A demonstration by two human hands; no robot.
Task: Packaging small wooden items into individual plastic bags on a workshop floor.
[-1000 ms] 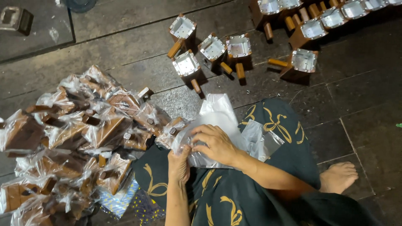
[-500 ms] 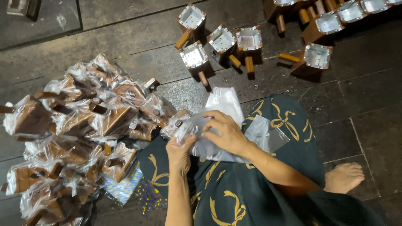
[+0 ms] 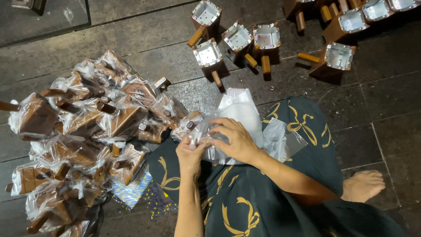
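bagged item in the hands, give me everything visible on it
The bagged item is a small brown wooden-looking piece with a dark round end, inside clear crinkled plastic. It sits over the lap, at the edge of the pile of bagged pieces. Left hand grips the plastic from below; right hand pinches it from above. Most of it is hidden.

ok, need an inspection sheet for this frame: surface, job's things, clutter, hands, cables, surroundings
Surface: dark plank floor, worn.
Job's things: clear plastic bags on the lap; one wrapped brown piece at the hands.
Clutter: pile of bagged brown wooden pieces at the person's left; unbagged wooden boxes with metal lining and peg handles ahead; patterned packet under the pile.
Hands: left hand and right hand both grip the plastic.
Cables: nothing seen.
Surroundings: dark patterned garment, bare foot.
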